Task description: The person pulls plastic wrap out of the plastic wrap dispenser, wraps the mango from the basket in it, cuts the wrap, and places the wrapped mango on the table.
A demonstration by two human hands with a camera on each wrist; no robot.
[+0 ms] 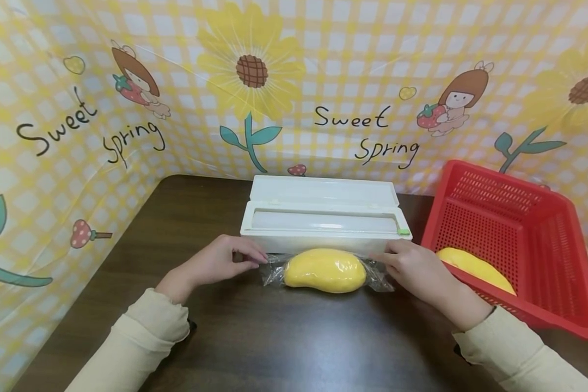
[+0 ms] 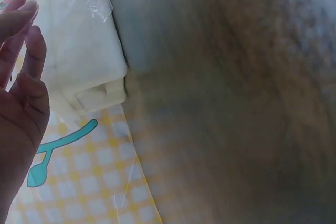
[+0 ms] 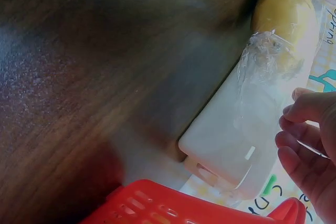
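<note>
A yellow mango-shaped fruit lies sideways on the dark table, wrapped in clear plastic wrap with crinkled ends sticking out on both sides. My left hand pinches the wrap's left end between thumb and fingers. On the other side my right hand holds the right end near its upper edge, fingertips close together. Right behind the fruit stands a white wrap dispenser box, lid raised, a roll of film inside. In the right wrist view, thin film makes the exact contact at the fingertips hard to see.
A red perforated basket stands at the right, with another yellow fruit inside, partly hidden by the near wall. A green slider sits at the box's right end. Checked cloth hangs behind the table.
</note>
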